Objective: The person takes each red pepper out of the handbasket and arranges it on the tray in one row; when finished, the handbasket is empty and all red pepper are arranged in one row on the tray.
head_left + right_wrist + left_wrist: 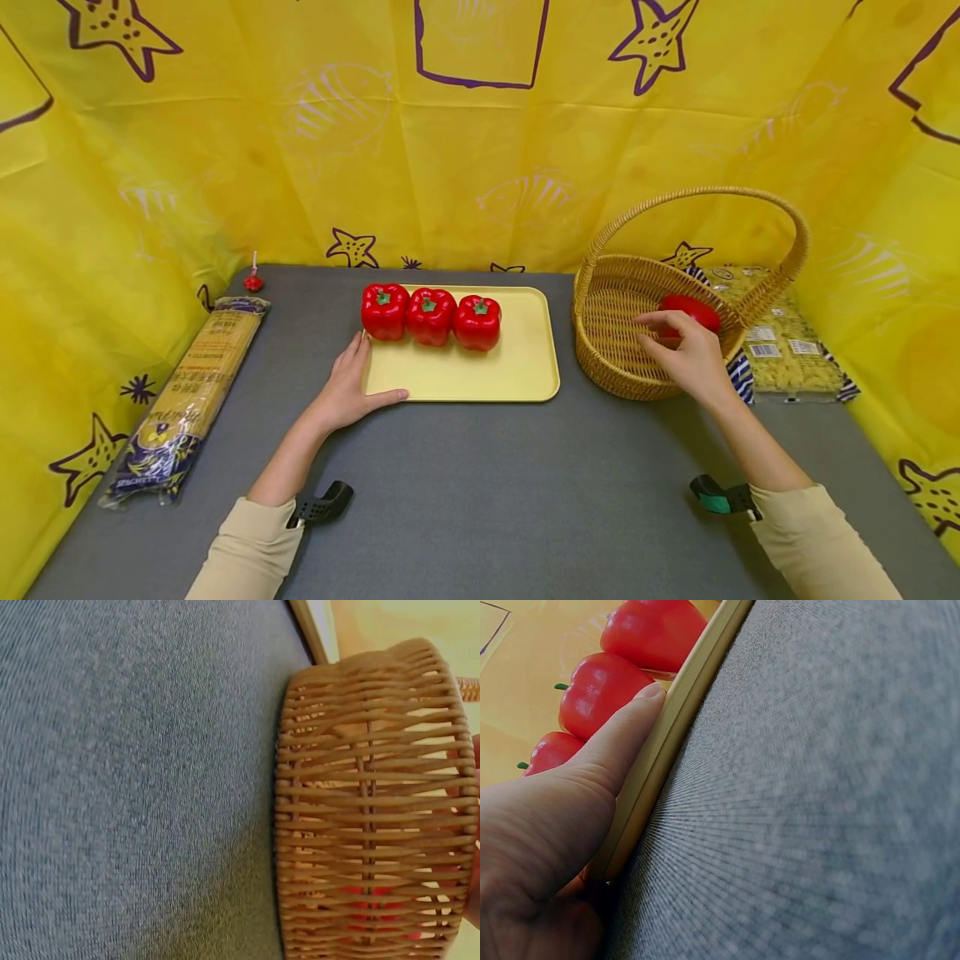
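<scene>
Left hand on the tray, right hand in the basket.

Lower centre of the head view, my left hand (347, 392) lies flat-fingered on the near left corner of the tray (517, 371), thumb along its front rim, gripping nothing. At right, my right hand (686, 350) reaches into the basket (611, 367), fingers loosely curled against a red pepper (693, 310); I cannot tell if it grips. Farther back, three peppers (430, 316) line the tray's far edge on the grey tabletop (487, 492).
</scene>
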Demonstrator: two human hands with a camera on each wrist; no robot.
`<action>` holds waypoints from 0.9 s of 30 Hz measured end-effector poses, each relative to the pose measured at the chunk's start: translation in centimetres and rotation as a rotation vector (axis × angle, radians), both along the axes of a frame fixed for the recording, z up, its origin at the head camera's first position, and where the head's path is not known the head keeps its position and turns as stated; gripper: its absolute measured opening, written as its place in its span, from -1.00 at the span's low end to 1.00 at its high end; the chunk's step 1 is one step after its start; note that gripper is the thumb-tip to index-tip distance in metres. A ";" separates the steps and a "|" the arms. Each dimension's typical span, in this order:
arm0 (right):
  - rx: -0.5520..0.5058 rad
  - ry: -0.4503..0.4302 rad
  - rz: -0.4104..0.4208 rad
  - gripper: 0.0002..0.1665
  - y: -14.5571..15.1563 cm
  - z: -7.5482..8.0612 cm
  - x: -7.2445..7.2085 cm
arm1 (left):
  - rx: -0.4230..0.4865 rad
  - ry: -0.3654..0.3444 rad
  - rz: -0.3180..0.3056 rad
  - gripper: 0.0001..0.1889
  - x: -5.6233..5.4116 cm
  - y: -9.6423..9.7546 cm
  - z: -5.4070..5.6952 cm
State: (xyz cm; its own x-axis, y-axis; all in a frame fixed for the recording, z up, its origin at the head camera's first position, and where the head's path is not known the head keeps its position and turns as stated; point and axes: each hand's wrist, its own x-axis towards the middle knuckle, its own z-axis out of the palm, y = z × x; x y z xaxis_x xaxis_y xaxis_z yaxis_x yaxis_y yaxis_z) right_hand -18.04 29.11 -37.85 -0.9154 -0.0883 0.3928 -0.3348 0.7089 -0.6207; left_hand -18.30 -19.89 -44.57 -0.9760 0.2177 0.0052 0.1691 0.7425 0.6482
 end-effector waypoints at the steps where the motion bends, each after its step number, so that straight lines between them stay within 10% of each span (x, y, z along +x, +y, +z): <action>1: -0.001 -0.008 -0.005 -0.73 0.1 0.0 0.0 | 0.000 0.000 -0.001 0.27 0.0 0.0 0.0; 27: 0.093 0.044 -0.107 -0.72 3.2 -0.4 -0.8 | 0.000 0.004 -0.003 0.28 -0.1 0.0 0.0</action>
State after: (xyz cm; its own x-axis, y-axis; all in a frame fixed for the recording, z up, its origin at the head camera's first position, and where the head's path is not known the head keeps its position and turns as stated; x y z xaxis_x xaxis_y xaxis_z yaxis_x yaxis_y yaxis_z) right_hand -18.81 32.29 -38.27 -0.9034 -0.0291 0.4278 -0.2800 0.7957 -0.5371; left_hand -18.36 -19.91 -44.60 -0.9754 0.2203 0.0088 0.1734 0.7420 0.6476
